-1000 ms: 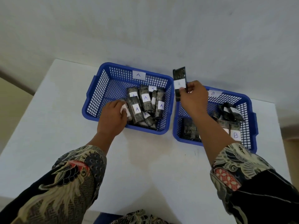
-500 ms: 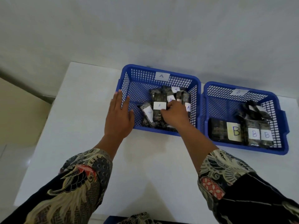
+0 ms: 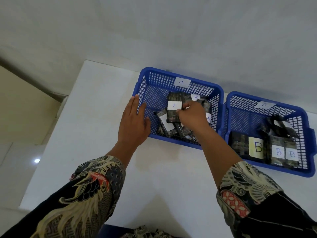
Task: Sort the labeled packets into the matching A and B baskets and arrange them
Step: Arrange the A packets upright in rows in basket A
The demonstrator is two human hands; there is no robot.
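Note:
Two blue mesh baskets stand side by side on a white table. The A basket holds several dark packets with white A labels. My right hand is inside it and pinches one dark A packet lying on top of the pile. My left hand rests flat with straight fingers against that basket's left wall. The B basket on the right holds several dark packets labelled B along its near wall, plus a loose dark bundle behind them.
The white table ends at a left edge with beige floor beyond. A grey wall rises right behind both baskets. My patterned sleeves fill the lower corners of the view.
My right hand went from holding a packet above the B basket into the A basket, now pinching an A packet. My left hand left the A basket and lies on its left wall.

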